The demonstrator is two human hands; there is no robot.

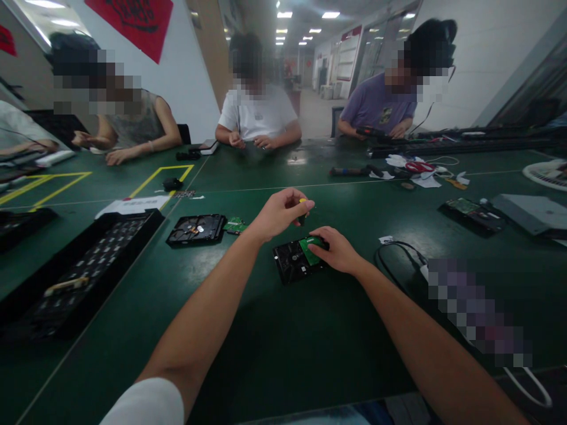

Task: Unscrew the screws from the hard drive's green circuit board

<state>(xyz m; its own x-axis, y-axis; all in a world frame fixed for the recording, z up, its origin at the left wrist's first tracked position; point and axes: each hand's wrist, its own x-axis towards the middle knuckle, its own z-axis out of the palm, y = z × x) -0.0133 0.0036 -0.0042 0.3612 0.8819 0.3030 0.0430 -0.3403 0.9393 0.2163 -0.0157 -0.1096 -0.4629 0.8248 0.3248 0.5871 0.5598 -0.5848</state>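
Note:
My left hand (283, 213) is closed in a pinch around a small screwdriver (302, 220) with a yellow-topped dark handle, held upright just above and behind a hard drive; its tip is too small to make out. The black hard drive (287, 267) lies on the table with its green circuit board (309, 252) facing up. My right hand (340, 251) grips the drive's right side, fingers over the far edge and thumb on the board. To the left lies a second hard drive (197, 230), and next to it a loose green circuit board (234, 225).
A long black tray (146, 227) stands at the left on the green table (283, 348). On the right are a looped cable (392, 245), another drive (472, 215) and a grey metal box (531, 213). Several people sit along the far side.

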